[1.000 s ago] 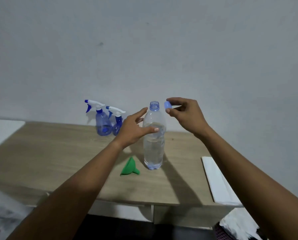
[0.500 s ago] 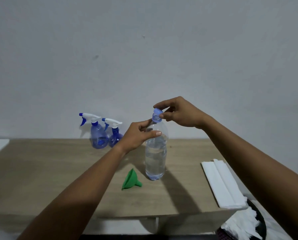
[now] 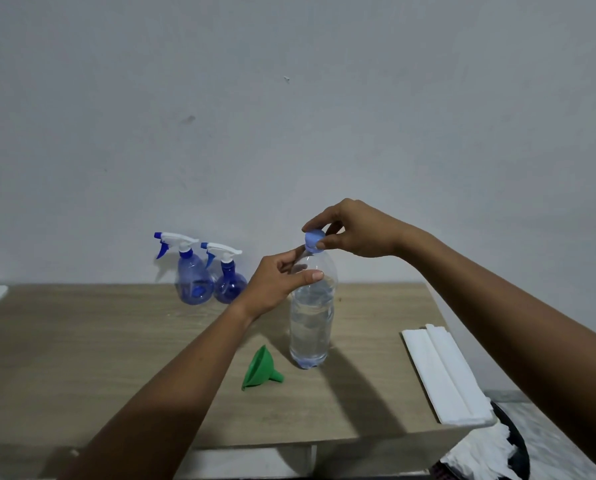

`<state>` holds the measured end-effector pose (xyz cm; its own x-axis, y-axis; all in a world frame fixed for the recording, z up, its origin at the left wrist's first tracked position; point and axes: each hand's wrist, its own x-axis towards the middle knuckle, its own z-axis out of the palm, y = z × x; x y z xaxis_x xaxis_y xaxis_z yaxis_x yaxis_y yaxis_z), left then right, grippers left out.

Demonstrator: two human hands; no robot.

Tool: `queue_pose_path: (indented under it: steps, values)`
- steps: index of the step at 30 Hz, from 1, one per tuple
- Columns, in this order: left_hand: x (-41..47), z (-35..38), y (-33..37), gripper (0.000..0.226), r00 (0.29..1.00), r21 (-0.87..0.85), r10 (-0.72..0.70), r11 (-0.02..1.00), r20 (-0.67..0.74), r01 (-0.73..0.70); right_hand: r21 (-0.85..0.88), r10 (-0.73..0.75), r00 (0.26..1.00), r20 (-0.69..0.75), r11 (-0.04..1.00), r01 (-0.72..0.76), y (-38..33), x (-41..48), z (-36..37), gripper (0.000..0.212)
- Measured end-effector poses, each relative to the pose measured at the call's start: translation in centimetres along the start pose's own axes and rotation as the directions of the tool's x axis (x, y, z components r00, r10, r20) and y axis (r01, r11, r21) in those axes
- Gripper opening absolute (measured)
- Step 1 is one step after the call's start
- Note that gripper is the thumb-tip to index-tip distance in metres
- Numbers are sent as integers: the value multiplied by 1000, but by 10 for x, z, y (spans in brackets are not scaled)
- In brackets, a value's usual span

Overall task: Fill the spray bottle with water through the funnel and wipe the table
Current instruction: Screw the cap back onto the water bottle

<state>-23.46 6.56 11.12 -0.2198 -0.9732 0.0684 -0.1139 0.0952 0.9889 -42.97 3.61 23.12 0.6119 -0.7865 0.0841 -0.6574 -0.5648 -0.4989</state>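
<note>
- Two hands meet at a clear water bottle (image 3: 312, 327) that stands upright near the middle of the wooden table (image 3: 82, 358), partly filled with water.
- The left hand (image 3: 275, 285) grips the bottle at its shoulder. The thumb lies across the front and the fingers curl round the far side, just below the neck.
- The right hand (image 3: 355, 230) comes in from above and to the right. Its thumb and fingers pinch the pale blue cap (image 3: 313, 240), which sits on the bottle's mouth; whether the cap is screwed tight cannot be told.
- The two hands are close together, the right directly above the left, with only the bottle's neck between them.
- A green funnel (image 3: 260, 368) lies on its side on the table, just left of the bottle's base and below the left forearm, touched by neither hand.
- The taller spray bottle (image 3: 192, 278) and the shorter spray bottle (image 3: 229, 280), both blue with white trigger heads, stand side by side at the back of the table against the wall, left of the left hand and apart from it.
- A folded white cloth (image 3: 445, 372) lies along the table's right edge, under the right forearm.
- Crumpled white paper (image 3: 476, 452) sits in a dark container below the table's right corner.
</note>
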Motion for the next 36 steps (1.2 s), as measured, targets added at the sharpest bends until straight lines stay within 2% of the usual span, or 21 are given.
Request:
queue_pose_path:
  steps: [6,12,18,23,26,29,32,36]
  values:
    - [-2,1,0,73,1000,-25,-2,1000,16,2,-69,-20,999,34,997,22,-1,6,-6,34]
    - [-3,-3,2,66,996,-14,-52,998,72,54,-116,-26,999,45,993,31,0,12,-8,30]
    - [-3,-3,3,63,997,-27,-55,998,59,57,-124,-21,999,28,992,25,0,14,-4,27]
    - [-3,-3,4,62,997,-19,-52,998,63,53,-236,-38,997,-62,972,22,-3,13,1,28]
    - [-3,-3,5,59,996,-9,-43,999,77,44,-296,-21,994,-109,955,-12,2,14,7,40]
    - [-4,-4,4,63,996,-9,-45,999,79,46,-334,6,998,-63,942,-27,7,16,7,55]
    - [-4,-4,5,67,996,-10,-58,998,71,58,-229,50,997,62,973,-35,2,16,-11,63]
    - [-3,-4,5,68,994,-4,-73,997,79,74,-172,-2,975,224,984,42,-4,18,-27,41]
